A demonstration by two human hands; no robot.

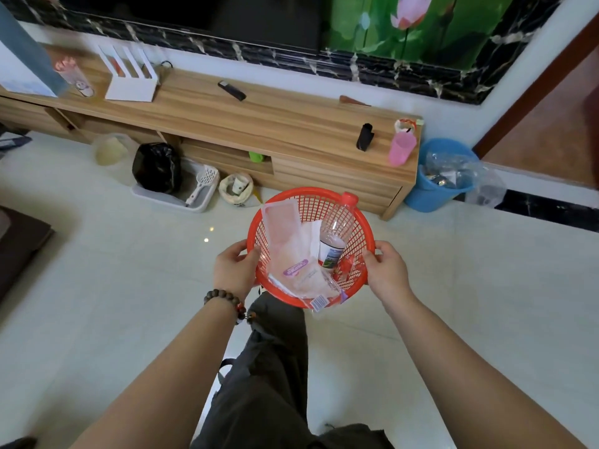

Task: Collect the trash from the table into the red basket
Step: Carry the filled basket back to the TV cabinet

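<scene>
I hold a round red basket (312, 199) in front of me above the floor. My left hand (235, 268) grips its left rim and my right hand (385, 270) grips its right rim. Inside lie an empty clear plastic bottle (337, 231) with a red cap, a long clear plastic wrapper (285, 238) with purple print, some white paper (314, 236) and a red wrapper (348, 267). The wrapper's end hangs over the near rim.
A long wooden cabinet (259, 121) runs along the wall, bearing a remote (231, 90), a black object (365, 137), a pink cup (402, 150) and a white rack (129, 76). A blue bin (436, 189), a black bag (157, 166) in a white tray and a jar stand on the floor.
</scene>
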